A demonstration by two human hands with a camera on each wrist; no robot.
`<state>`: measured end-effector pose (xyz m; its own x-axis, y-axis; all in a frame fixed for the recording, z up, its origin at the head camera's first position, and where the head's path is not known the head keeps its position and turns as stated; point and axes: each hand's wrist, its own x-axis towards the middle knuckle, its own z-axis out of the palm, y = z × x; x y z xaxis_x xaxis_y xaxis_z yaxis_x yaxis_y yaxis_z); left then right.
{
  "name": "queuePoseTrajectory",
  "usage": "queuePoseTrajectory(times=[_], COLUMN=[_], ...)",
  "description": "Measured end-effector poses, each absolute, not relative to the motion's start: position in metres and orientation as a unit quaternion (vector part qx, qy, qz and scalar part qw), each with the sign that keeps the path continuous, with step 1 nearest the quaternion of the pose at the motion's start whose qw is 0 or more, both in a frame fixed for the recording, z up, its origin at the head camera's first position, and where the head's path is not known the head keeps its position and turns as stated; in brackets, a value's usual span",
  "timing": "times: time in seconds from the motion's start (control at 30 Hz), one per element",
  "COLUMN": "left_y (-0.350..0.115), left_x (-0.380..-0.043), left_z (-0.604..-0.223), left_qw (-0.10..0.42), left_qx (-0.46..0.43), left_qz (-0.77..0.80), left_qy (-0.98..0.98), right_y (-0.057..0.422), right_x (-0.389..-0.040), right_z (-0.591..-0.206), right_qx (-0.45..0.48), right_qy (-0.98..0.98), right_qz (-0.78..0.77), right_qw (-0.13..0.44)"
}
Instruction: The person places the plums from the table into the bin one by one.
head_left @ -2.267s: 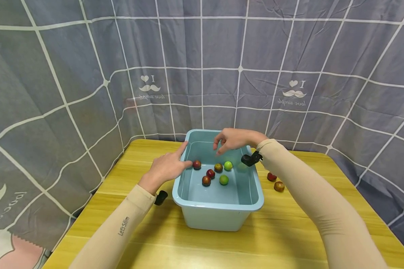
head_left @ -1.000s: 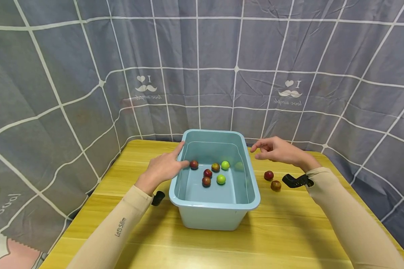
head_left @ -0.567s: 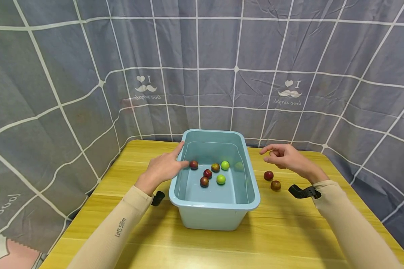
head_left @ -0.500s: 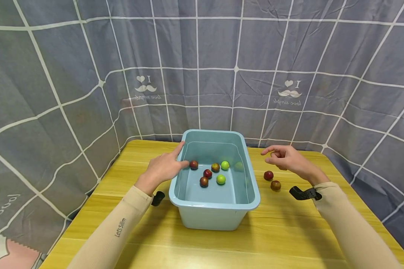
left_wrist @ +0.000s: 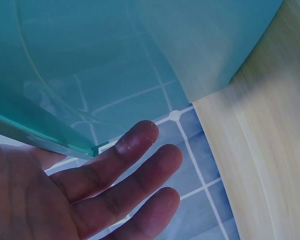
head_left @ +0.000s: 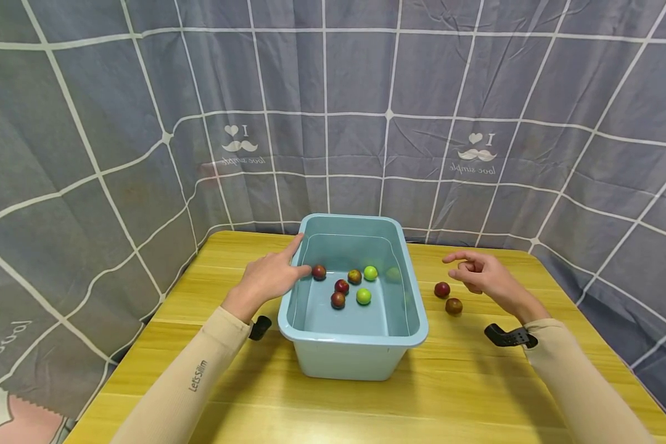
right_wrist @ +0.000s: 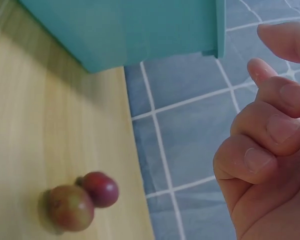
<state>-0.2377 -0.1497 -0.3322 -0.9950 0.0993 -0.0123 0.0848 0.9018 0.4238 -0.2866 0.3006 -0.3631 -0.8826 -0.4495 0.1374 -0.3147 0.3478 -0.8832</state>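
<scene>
My left hand (head_left: 271, 277) holds the left rim of a light blue plastic tub (head_left: 346, 357), its thumb reaching over the inside edge. In the left wrist view, three fingers (left_wrist: 150, 170) extend loosely below the rim. Several small round fruits lie on the tub's floor: dark red plum-like ones (head_left: 338, 300) and two bright green ones (head_left: 363, 296). Right of the tub, my right hand (head_left: 491, 280) hovers with nothing in it, index finger and thumb apart and the other fingers loosely curled. Near it on the table sit a dark red plum (head_left: 442, 289) and a brownish-red plum (head_left: 454, 306).
The tub stands on a yellow wooden table (head_left: 244, 394). A grey-blue curtain with white grid lines (head_left: 361, 148) hangs behind the table and along both sides. The tub's high walls surround the fruits inside.
My right hand has moved from above the tub out to the right, then lower and nearer me. A plum in the tub has shifted slightly. My left hand stays on the rim.
</scene>
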Motion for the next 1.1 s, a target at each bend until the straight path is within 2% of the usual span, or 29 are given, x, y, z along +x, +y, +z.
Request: queuePoseTrajectory(times=[1.1], left_y=[-0.151], left_x=[-0.239], left_z=[-0.334], left_qw=[0.018], left_qx=[0.047], left_qz=[0.214], left_qy=[0.976], right_y=[0.337], right_x=[-0.289], right_z=[-0.448], right_qx=[-0.137], right_qy=[0.814], right_qz=[-0.560], right_qw=[0.071])
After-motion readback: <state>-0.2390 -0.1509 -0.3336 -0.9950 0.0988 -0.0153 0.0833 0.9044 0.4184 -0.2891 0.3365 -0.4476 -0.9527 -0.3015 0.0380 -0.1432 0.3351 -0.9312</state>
